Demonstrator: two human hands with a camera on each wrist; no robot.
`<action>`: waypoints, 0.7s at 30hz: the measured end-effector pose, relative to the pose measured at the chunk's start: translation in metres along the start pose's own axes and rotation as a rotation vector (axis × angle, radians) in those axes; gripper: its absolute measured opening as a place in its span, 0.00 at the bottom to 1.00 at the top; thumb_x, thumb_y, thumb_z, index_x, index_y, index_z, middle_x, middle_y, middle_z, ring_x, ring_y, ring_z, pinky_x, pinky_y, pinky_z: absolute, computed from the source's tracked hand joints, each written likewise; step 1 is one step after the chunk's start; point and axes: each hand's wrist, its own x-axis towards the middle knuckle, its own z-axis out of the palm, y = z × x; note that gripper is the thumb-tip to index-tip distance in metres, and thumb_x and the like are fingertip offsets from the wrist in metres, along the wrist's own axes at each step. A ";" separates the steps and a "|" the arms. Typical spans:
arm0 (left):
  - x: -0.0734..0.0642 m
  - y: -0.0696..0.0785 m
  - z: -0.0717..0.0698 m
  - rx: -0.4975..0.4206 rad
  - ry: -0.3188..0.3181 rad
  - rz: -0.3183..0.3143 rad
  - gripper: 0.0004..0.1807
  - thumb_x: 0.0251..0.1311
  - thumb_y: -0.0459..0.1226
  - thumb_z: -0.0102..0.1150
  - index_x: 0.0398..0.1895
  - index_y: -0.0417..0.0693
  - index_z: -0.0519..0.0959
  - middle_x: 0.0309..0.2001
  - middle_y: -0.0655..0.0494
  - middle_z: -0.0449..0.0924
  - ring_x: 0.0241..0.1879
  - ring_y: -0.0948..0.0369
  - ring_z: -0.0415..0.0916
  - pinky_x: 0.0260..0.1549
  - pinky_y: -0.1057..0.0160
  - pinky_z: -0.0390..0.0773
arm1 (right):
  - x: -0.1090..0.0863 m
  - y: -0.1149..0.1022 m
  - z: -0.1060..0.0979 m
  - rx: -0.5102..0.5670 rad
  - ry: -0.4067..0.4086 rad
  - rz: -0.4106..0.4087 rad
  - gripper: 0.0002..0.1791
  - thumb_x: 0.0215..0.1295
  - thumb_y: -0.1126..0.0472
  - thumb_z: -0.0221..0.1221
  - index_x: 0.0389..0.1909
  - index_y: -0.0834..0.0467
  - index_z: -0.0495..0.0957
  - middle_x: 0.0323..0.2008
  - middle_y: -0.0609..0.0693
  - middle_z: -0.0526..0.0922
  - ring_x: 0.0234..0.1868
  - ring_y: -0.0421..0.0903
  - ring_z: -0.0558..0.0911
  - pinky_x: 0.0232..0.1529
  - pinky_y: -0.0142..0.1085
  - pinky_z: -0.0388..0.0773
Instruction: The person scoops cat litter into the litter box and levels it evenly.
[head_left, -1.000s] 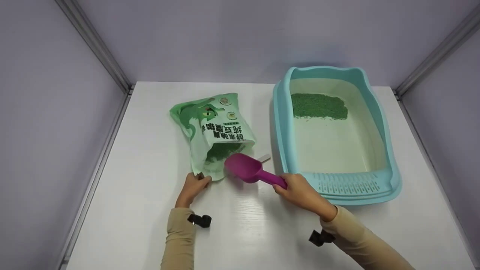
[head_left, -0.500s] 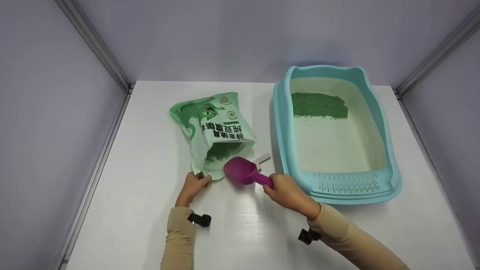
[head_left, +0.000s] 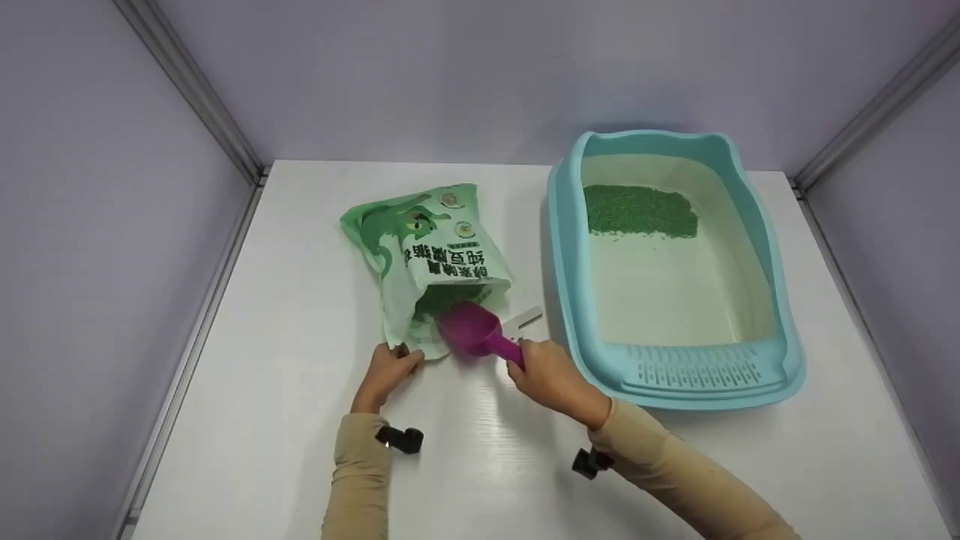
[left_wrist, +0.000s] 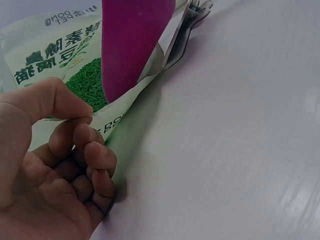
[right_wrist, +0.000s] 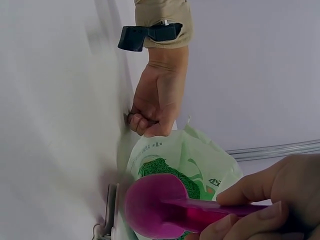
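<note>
A green-and-white cat litter bag [head_left: 431, 232] lies on the table, its mouth facing me. Green pellets [left_wrist: 86, 82] show inside it. My left hand [head_left: 390, 373] pinches the lower lip of the mouth between thumb and forefinger. In my right hand [head_left: 553, 380] is the handle of a magenta scoop [head_left: 471, 330], fingers wrapped round it. The scoop's bowl overlaps the bag's mouth in the head view, its front edge right at the opening. In the left wrist view, the bowl stands over the bag's lip, hiding some pellets.
To the right stands a blue litter box [head_left: 571, 255] with a slotted front step. A patch of green pellets [head_left: 641, 212] covers the back of its floor. Between bag and box lies a pale, flat strip with metal parts [head_left: 529, 317]. Pale walls surround the white table [head_left: 292, 300].
My right hand has moved left with the scoop, away from the litter box, and the bowl has come further over the bag's mouth. My left hand and the bag stay in place.
</note>
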 end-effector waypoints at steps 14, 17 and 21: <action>-0.002 0.005 0.000 -0.010 0.000 -0.015 0.12 0.51 0.31 0.56 0.16 0.49 0.67 0.15 0.61 0.67 0.19 0.64 0.62 0.24 0.66 0.66 | 0.021 -0.014 0.029 -0.030 0.084 -0.008 0.10 0.57 0.65 0.57 0.20 0.66 0.73 0.17 0.61 0.78 0.18 0.44 0.66 0.17 0.39 0.65; -0.011 0.018 -0.001 0.005 -0.009 -0.012 0.11 0.51 0.31 0.55 0.16 0.48 0.66 0.15 0.61 0.67 0.19 0.65 0.62 0.24 0.67 0.66 | 0.025 -0.015 0.035 -0.046 0.117 -0.018 0.11 0.58 0.63 0.58 0.21 0.66 0.73 0.17 0.61 0.78 0.17 0.46 0.69 0.17 0.41 0.68; -0.025 0.036 -0.001 0.023 -0.012 -0.007 0.10 0.51 0.31 0.54 0.18 0.47 0.66 0.16 0.62 0.67 0.20 0.65 0.62 0.25 0.67 0.66 | 0.032 -0.013 0.046 -0.047 0.150 0.002 0.12 0.59 0.61 0.60 0.23 0.67 0.74 0.19 0.63 0.79 0.19 0.54 0.78 0.20 0.48 0.73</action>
